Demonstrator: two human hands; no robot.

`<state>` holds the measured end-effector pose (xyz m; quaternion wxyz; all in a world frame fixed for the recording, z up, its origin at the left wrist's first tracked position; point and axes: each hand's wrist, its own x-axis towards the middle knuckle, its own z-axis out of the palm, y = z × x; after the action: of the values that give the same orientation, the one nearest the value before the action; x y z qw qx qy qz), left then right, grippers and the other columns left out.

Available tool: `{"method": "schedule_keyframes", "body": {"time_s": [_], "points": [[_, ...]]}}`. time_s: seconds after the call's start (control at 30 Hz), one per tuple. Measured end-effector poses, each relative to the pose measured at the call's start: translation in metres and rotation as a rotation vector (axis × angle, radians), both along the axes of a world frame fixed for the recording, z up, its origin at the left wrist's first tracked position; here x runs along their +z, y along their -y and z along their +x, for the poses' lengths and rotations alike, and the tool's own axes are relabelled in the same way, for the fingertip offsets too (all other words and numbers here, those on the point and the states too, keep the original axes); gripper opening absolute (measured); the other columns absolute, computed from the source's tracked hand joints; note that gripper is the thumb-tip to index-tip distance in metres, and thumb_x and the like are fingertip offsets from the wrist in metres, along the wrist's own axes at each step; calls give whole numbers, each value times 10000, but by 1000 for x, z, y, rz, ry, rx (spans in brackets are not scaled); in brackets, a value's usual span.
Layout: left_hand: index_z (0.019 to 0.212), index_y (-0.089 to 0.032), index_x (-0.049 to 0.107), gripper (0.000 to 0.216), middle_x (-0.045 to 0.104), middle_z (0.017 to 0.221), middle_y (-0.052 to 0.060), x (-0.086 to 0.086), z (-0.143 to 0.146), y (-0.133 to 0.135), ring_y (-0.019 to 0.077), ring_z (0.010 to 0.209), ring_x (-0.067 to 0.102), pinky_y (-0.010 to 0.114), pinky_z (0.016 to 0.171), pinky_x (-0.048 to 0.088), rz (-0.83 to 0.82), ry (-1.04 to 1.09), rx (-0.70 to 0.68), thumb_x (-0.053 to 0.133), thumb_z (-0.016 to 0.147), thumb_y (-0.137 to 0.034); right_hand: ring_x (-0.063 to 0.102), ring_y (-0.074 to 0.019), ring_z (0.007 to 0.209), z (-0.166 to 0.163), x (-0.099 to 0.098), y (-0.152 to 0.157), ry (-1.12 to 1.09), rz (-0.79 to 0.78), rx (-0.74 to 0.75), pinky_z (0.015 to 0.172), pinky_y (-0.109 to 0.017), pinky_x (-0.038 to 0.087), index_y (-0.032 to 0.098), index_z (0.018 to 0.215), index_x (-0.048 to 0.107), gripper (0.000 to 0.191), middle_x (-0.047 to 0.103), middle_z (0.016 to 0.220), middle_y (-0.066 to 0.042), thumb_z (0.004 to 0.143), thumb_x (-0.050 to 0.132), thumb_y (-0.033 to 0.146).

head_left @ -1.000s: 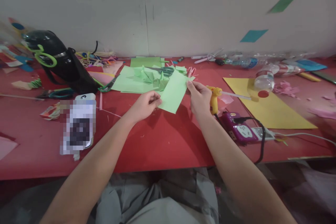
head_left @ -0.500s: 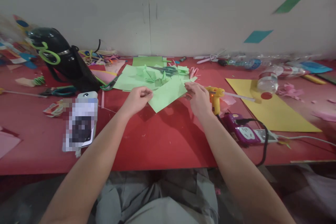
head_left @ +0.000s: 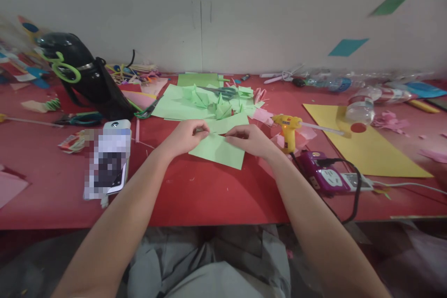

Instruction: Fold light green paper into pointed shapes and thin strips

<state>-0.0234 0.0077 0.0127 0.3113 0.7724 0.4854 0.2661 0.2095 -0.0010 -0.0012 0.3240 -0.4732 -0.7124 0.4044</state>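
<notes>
A light green sheet of paper (head_left: 220, 152) lies low over the red table in front of me, bent across its middle between my hands. My left hand (head_left: 188, 137) pinches it at the upper left of the bend, thumb and fingers closed. From the other side, my right hand (head_left: 250, 139) grips the same bend with thumb and forefinger. Just beyond stand folded green paper shapes (head_left: 222, 108) on flat green sheets (head_left: 169, 104). Dark-handled scissors (head_left: 226, 92) rest among them.
To the right are a yellow glue gun (head_left: 288, 130), a purple power socket (head_left: 323, 174) with cables, yellow paper (head_left: 370, 149) and plastic bottles (head_left: 359, 111). A phone (head_left: 110, 160) and a black bottle (head_left: 85, 72) stand at left. Pliers (head_left: 78, 119) lie near the phone.
The green sheet has turned and is now bent across its middle, its lower part reaching toward me. My hands have come closer together, the right one moving left and down.
</notes>
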Motion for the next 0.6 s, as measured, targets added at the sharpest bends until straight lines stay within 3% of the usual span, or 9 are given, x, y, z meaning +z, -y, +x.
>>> {"method": "schedule_keyframes", "body": {"time_s": [0.27, 0.4, 0.6], "points": [[842, -216, 707, 189, 576, 676, -5, -3, 11, 6, 133, 575, 425, 263, 558, 321, -51, 0, -73, 592, 831, -366, 408, -88, 544, -10, 3, 6, 47, -55, 91, 522, -251, 324, 180, 722, 698, 174, 551, 602, 26, 780, 614, 320], [812, -213, 702, 158, 571, 672, -1, -1, 3, 0, 141, 599, 441, 269, 579, 330, -24, -31, 6, 601, 818, -334, 377, -86, 518, -8, 6, 3, 66, -51, 67, 510, -254, 308, 178, 642, 650, 151, 498, 544, 37, 749, 584, 263], [775, -201, 683, 127, 597, 659, -1, 4, -19, -11, 143, 588, 465, 278, 609, 346, 16, -46, 137, 606, 799, -298, 482, -117, 564, 9, 5, -4, 129, 28, -44, 545, -270, 356, 179, 608, 650, 138, 587, 586, 10, 713, 593, 250]]}}
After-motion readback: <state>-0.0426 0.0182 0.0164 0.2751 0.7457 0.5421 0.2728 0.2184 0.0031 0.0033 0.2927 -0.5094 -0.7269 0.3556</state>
